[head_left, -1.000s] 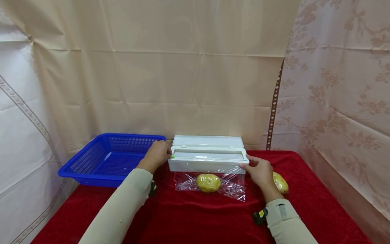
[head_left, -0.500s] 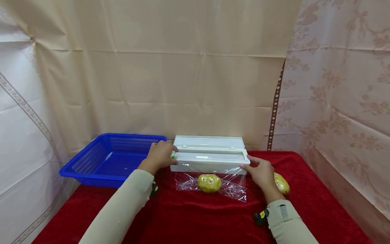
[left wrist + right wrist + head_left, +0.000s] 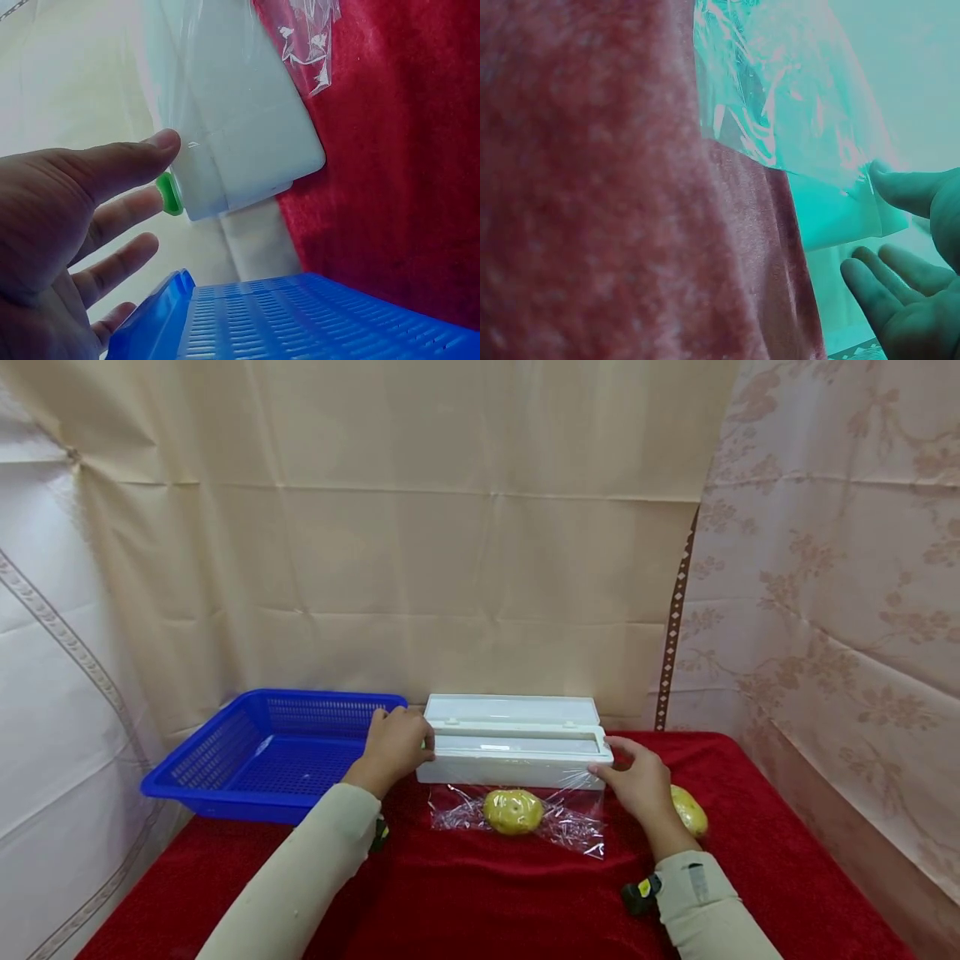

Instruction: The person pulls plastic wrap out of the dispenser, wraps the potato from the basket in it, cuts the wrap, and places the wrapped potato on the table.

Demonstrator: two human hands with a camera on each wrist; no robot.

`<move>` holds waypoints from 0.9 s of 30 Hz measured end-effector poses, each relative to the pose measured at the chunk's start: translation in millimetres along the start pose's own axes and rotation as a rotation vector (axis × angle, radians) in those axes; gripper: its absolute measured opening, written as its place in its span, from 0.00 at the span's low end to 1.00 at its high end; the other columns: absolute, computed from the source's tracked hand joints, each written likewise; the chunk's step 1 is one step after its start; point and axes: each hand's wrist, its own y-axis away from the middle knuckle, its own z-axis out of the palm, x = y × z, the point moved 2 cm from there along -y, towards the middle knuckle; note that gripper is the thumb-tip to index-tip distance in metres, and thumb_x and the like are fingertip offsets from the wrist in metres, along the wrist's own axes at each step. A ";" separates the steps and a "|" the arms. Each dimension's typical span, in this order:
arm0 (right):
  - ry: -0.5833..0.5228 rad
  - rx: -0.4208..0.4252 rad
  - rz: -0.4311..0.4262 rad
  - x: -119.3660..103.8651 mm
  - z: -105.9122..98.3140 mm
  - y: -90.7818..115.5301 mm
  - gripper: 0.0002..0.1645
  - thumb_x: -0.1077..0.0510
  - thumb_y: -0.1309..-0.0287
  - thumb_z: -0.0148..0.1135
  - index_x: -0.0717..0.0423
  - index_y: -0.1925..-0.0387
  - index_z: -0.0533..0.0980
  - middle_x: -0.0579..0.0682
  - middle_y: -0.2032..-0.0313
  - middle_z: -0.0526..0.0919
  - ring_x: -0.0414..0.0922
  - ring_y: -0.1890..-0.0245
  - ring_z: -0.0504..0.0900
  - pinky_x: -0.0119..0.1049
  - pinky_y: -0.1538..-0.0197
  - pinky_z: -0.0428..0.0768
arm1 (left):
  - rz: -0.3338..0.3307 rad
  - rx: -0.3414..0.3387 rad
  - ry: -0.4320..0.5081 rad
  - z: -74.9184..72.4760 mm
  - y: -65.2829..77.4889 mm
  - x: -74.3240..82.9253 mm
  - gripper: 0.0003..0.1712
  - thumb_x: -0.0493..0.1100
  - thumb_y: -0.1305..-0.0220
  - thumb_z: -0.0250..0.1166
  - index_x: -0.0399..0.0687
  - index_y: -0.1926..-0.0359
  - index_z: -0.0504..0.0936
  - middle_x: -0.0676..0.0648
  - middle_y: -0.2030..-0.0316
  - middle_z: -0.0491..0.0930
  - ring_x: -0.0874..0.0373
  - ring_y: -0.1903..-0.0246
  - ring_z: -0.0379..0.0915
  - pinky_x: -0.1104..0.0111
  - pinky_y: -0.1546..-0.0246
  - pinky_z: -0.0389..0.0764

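Observation:
A white cling film dispenser [image 3: 487, 771] lies lengthwise at the middle back, its lid [image 3: 512, 707] tipped back behind it. Clear film [image 3: 580, 833] runs from its front edge down to the cloth, around and beside a potato [image 3: 513, 812]. At the dispenser's left end, my left hand [image 3: 393, 750] pinches the green slider [image 3: 169, 194] between thumb and index fingertips; its other fingers are spread. My right hand [image 3: 640, 783] holds the right end, thumb pressing the film against the front and the fingers at the end. In the right wrist view the thumb [image 3: 911, 189] meets the film's edge.
A blue plastic basket [image 3: 225, 807] stands at the left, its rim close to my left hand. A second potato [image 3: 689, 812] with a shiny surface lies behind my right wrist. Red cloth [image 3: 480, 902] covers the table, and a beige curtain [image 3: 465, 568] hangs behind.
My left hand has shifted slightly on the dispenser's left end, its fingers now covering most of the green slider. The right hand, film and potatoes stay in place.

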 end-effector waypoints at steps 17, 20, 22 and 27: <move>-0.009 -0.117 -0.130 -11.0 -17.8 3.7 0.09 0.52 0.44 0.78 0.53 0.64 0.90 0.63 0.37 0.79 0.62 0.35 0.74 0.61 0.39 0.77 | 0.014 -0.001 0.036 -12.4 15.9 -2.0 0.10 0.56 0.47 0.80 0.66 0.77 0.87 0.55 0.63 0.89 0.49 0.53 0.79 0.47 0.50 0.70; -0.056 -0.182 -0.150 -13.3 -23.6 5.6 0.08 0.54 0.45 0.79 0.52 0.65 0.90 0.62 0.38 0.80 0.60 0.36 0.75 0.59 0.41 0.79 | 0.036 0.020 0.039 -14.8 21.4 -3.0 0.10 0.56 0.48 0.81 0.66 0.77 0.87 0.57 0.62 0.88 0.49 0.53 0.79 0.48 0.51 0.70; -0.087 -0.227 -0.154 -14.3 -28.0 7.4 0.06 0.55 0.45 0.79 0.52 0.66 0.90 0.61 0.38 0.80 0.59 0.37 0.74 0.56 0.42 0.78 | 0.059 0.040 0.041 -16.1 26.1 -3.2 0.10 0.55 0.48 0.81 0.66 0.77 0.87 0.58 0.62 0.88 0.49 0.52 0.79 0.48 0.52 0.70; -0.072 -0.309 -0.186 -13.3 -37.3 13.4 0.06 0.57 0.47 0.79 0.50 0.66 0.90 0.57 0.39 0.80 0.58 0.37 0.75 0.49 0.46 0.76 | 0.110 0.073 0.042 -19.7 39.1 -1.1 0.10 0.53 0.50 0.81 0.66 0.78 0.86 0.59 0.64 0.87 0.50 0.53 0.78 0.48 0.54 0.70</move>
